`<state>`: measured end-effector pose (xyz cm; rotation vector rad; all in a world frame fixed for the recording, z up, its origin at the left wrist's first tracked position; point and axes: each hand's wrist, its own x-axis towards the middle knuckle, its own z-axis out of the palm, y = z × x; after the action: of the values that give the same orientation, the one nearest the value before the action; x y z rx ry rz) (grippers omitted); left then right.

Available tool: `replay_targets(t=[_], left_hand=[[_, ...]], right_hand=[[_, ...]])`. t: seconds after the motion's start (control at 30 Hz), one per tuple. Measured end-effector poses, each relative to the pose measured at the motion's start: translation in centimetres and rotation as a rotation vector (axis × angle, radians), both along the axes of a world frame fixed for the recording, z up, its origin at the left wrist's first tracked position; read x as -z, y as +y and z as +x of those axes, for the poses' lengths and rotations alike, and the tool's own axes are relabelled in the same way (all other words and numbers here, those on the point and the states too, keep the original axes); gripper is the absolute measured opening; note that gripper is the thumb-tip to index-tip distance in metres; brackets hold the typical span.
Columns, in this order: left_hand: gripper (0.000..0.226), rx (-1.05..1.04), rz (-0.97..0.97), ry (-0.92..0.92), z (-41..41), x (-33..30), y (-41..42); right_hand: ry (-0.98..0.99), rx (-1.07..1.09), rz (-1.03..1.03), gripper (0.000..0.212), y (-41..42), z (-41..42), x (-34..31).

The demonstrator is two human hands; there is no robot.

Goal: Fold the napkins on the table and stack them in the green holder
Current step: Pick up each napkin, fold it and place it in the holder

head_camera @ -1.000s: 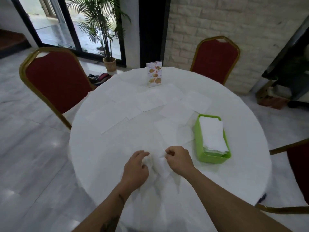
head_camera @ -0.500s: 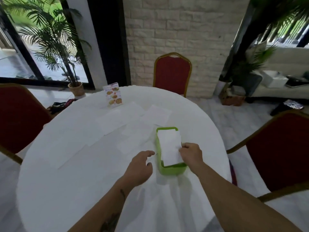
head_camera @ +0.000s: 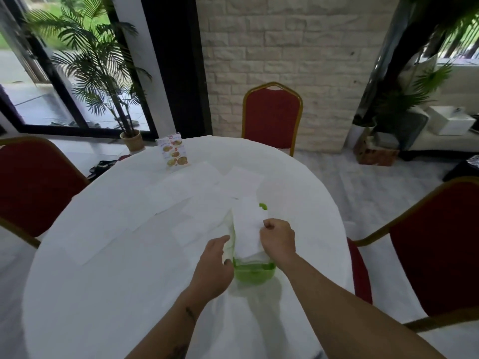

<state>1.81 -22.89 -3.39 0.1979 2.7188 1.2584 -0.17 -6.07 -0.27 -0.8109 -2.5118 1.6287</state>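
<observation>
The green holder point(head_camera: 252, 274) sits on the white round table point(head_camera: 103, 294), close to me and right of centre, filled with a stack of white folded napkins point(head_camera: 247, 226). My right hand point(head_camera: 278, 238) is closed on the right edge of the top napkin. My left hand point(head_camera: 216, 265) rests against the holder's left side, fingers on its wall and the napkin edge. Several flat unfolded napkins point(head_camera: 181, 193) lie spread across the table beyond the holder.
A menu card point(head_camera: 173, 152) stands at the table's far edge. Red chairs with gold frames stand at the left point(head_camera: 33, 182), the far side point(head_camera: 272, 116) and the right point(head_camera: 430, 244). A potted palm point(head_camera: 103, 73) stands by the glass door.
My left hand moved right from the table onto the holder's left side. My right hand stays on the napkin over the holder. The view came closer to the holder.
</observation>
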Motion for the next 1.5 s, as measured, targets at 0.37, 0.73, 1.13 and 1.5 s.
replay_targets(t=[0.37, 0.73, 1.13, 1.5], left_hand=[[0.053, 0.089, -0.114, -0.045, -0.4, 1.6, 1.7], [0.047, -0.036, -0.052, -0.032, -2.6, 2.8, -1.5], [0.07, 0.345, -0.707, -0.186, -2.9, 6.9, -9.3], [0.063, 0.561, -0.681, 0.126, 2.9, 6.7, -18.7]], right_hand=[[-0.162, -0.197, 0.395, 0.038, -0.1, 0.5, 0.5], [-0.157, -0.553, 0.901, 0.047, -0.8, 1.3, 0.9], [-0.066, -0.684, 0.686, 0.039, -8.2, 2.7, -0.1], [-0.188, -0.747, 0.558, 0.041, -13.5, 4.0, 3.4]])
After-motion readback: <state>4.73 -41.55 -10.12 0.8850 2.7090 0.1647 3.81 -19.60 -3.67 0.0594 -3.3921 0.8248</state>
